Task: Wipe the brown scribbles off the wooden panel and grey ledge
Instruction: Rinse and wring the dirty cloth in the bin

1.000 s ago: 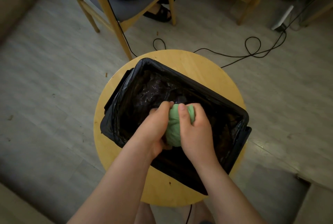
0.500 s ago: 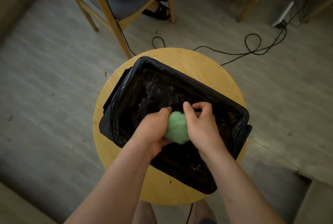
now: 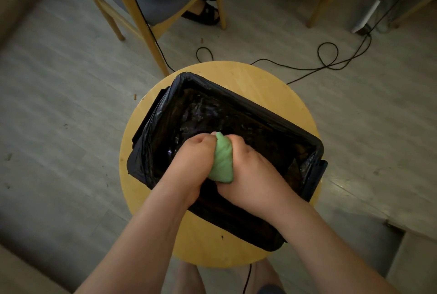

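The green cloth (image 3: 222, 163) is bunched into a short twisted roll between both hands, its long axis running from the person outward, narrow end farthest away. The left hand (image 3: 194, 163) has a tight grip on its left flank and the right hand (image 3: 250, 175) on its right, fingers curled round it, knuckles nearly meeting. Neither hand is nearer; the cloth lies squarely between them, held above the middle of a rectangular bin (image 3: 260, 109) with a black liner. The bin stands on the round wooden counter (image 3: 236, 76), its right corner past the counter's right edge. Inside, only dark glistening liner shows; whether there is water in it I cannot tell. Neither the wooden panel nor the grey ledge is recognisable here, so this reads as wringing before wiping.
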The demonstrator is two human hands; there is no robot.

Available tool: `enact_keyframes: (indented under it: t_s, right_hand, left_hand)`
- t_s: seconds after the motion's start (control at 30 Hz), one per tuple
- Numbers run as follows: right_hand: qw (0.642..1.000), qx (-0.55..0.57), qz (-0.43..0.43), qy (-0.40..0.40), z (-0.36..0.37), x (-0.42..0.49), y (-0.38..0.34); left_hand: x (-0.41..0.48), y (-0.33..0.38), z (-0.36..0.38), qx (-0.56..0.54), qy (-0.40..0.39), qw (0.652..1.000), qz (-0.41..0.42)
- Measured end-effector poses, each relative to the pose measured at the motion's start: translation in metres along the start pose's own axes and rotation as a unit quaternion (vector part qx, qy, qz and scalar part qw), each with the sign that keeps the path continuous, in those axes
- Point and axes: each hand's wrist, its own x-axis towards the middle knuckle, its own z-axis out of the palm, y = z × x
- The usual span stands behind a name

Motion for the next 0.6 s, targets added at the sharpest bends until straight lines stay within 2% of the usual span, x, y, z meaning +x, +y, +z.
enact_keyframes:
  t_s: [0.07,0.1,0.2,0.33,0.43,0.5,0.57,0.6]
  right_hand:
    - [0.997,-0.071,0.009,0.011,-0.002,0.003,-0.006]
    - [0.997,-0.072,0.019,-0.002,-0.004,0.004,-0.008]
    - [0.996,0.002,0.059,-0.065,-0.011,0.011,-0.007]
    - [0.983,0.082,0.097,-0.131,-0.021,0.020,0.002]
    - [0.952,0.182,0.121,-0.213,-0.028,0.027,0.008]
    - [0.940,0.205,0.128,-0.242,-0.032,0.028,0.011]
    - [0.976,0.103,0.071,-0.175,-0.034,0.026,0.013]
    - [0.993,0.018,0.029,-0.115,-0.034,0.024,0.013]
  left_hand:
    - [-0.004,0.001,-0.001,0.093,0.028,0.992,0.077]
    - [-0.003,0.002,-0.003,0.139,0.049,0.982,0.115]
    - [0.003,0.000,-0.005,0.209,0.055,0.958,0.189]
    - [0.006,-0.005,-0.006,0.221,0.019,0.941,0.256]
    - [0.005,-0.007,-0.005,0.196,-0.009,0.927,0.320]
    - [0.007,-0.009,-0.006,0.183,-0.031,0.921,0.343]
    - [0.010,-0.006,-0.010,0.174,-0.048,0.938,0.296]
    - [0.012,-0.002,-0.012,0.132,-0.061,0.961,0.237]
